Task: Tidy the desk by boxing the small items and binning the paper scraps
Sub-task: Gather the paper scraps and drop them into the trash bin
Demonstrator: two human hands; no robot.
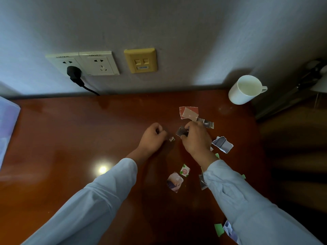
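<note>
- Near the middle of the tabletop (70, 138): left hand (153, 137), fingers curled into a fist, nothing visible inside it.
- Just right of that fist, lying flat and not touching it: a tiny pale scrap (171, 139).
- Beside it, right hand (194, 137), lifted a little above the wood, fingers and thumb pinched tight on a dark scrap (181, 132).
- Toward the far edge, beyond the right hand: a red scrap (188, 112), with a grey strip (207, 123) touching its near right corner and partly hidden behind the fingers.
- Right of the right wrist: a crumpled blue-grey scrap (222, 144).
- Between the two sleeves, closer to the near edge: a green-and-white scrap (184, 170) printed with a 3, and just beside it a photo scrap (174, 182).
- Close to the near right corner: a green scrap (218, 229), next to the right sleeve (247, 200).
- At the far right corner: a white mug (245, 90), upright.
- On the wall behind the far edge: two white sockets (83, 63), a black plug (74, 73) in the left one, and a yellow data plate (140, 60).
</note>
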